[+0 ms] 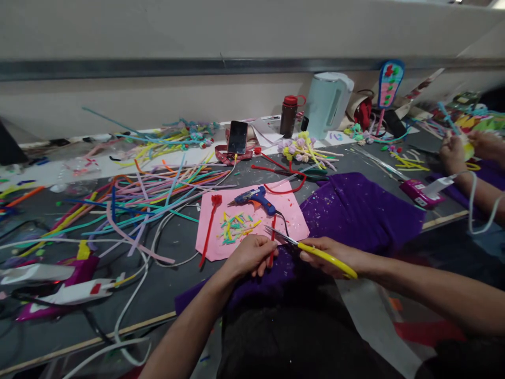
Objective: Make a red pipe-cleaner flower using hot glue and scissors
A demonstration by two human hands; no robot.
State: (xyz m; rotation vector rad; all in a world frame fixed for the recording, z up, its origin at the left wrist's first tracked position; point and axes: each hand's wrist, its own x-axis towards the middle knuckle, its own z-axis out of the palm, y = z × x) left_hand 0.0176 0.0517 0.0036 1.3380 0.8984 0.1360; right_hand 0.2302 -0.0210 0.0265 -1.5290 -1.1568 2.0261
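My left hand (258, 255) pinches a short red pipe cleaner (273, 231) that stands up between thumb and fingers. In my right hand (325, 255) are yellow-handled scissors (323, 257), their blades pointing left at the red piece; whether they touch it I cannot tell. Just beyond my hands lies a pink sheet (209, 231). On it rest a blue and orange hot glue gun (255, 198), a pile of small yellow and green cut bits (232, 227) and a red pipe-cleaner stem (210, 229) with a tufted top.
A purple cloth (359, 210) is right of the sheet. Long coloured pipe cleaners (158, 184) spread leftward, near power strips (74, 289) and white cables. Behind stand a phone (238, 137), a brown bottle (289, 118) and a pale kettle (327, 102). Another person's hands (453, 150) work at far right.
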